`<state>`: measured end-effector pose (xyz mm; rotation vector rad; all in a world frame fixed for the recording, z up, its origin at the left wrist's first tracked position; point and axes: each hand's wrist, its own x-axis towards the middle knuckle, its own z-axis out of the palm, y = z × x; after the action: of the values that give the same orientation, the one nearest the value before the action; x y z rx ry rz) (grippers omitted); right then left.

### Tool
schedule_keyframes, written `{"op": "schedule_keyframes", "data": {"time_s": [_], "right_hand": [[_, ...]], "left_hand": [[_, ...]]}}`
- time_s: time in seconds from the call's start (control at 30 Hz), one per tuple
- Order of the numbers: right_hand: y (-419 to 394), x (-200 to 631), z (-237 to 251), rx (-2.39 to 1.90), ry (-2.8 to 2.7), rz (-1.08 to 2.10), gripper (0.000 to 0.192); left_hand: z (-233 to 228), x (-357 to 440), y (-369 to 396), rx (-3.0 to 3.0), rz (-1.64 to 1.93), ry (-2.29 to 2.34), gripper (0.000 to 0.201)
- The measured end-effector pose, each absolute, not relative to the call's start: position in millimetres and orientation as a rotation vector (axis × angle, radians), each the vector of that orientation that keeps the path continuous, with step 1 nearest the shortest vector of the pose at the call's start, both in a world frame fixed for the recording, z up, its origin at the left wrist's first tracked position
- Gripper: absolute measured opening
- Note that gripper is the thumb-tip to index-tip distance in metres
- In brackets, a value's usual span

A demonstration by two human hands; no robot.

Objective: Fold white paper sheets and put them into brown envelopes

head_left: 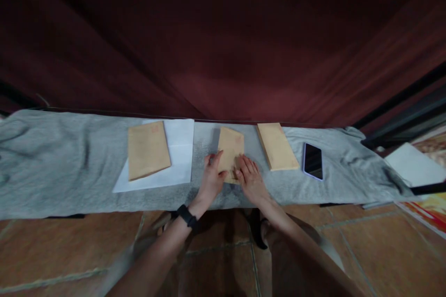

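A small brown paper envelope (231,144) lies on the grey cloth in front of me, with a faint reddish mark near its top right. My left hand (212,177) rests at its left edge, thumb and index finger spread apart on the paper. On the opposite side, my right hand (252,180) lies with fingers stretched out, thumb and index on the envelope's lower right part. A small dark patch shows on the paper near the right thumb. Neither hand is visibly closed round the envelope. What is under the fingers is hidden.
Left of my hands, a wider brown envelope (148,151) lies on white paper sheets (181,155). To the right are a thick brown envelope or stack (278,146) and a phone (312,161). Grey cloth (87,162) covers the narrow bench; a dark red curtain (223,55) hangs behind.
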<state>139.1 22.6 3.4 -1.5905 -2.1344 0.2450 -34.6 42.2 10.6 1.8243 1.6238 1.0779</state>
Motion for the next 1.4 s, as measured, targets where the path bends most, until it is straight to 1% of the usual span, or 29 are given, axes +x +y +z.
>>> {"op": "schedule_keyframes", "data": {"time_s": [0.13, 0.3, 0.43, 0.63, 0.73, 0.9, 1.03, 1.23, 1.4], "right_hand": [[35.1, 138.5, 3.5, -1.520, -2.105, 0.278, 0.052], [46.7, 146.2, 0.4, -1.459, -2.165, 0.401, 0.046], [56.1, 156.3, 0.9, -1.417, -2.157, 0.440, 0.045], [69.3, 158.2, 1.3, -1.420, -2.276, 0.390, 0.050], [90.3, 151.3, 2.8, -1.476, -2.358, 0.316, 0.050], [150.6, 128.8, 9.8, -1.533, -2.472, 0.174, 0.051], [179.6, 111.0, 12.0, -1.544, -2.555, 0.152, 0.055], [158.6, 106.3, 14.0, -1.366, -2.746, 0.381, 0.055], [123.1, 111.8, 21.4, -1.291, -2.701, 0.618, 0.051]], "left_hand": [[11.3, -34.6, 50.7, 1.868, 0.999, 1.655, 0.063], [20.0, -28.1, 33.9, 2.158, 0.795, 1.820, 0.054], [15.8, -20.7, 18.3, 2.436, 0.653, 1.577, 0.049], [7.2, -19.0, 3.1, 2.563, 0.594, 1.467, 0.059], [9.1, -21.8, 4.7, 2.576, 0.570, 1.445, 0.057], [4.9, -22.7, 4.7, 2.600, 0.541, 1.424, 0.053], [-2.2, -23.8, 2.6, 2.601, 0.527, 1.405, 0.054], [-0.6, -25.4, 3.9, 2.571, 0.479, 1.387, 0.051], [10.0, -25.6, 5.7, 2.552, 0.441, 1.369, 0.049]]}}
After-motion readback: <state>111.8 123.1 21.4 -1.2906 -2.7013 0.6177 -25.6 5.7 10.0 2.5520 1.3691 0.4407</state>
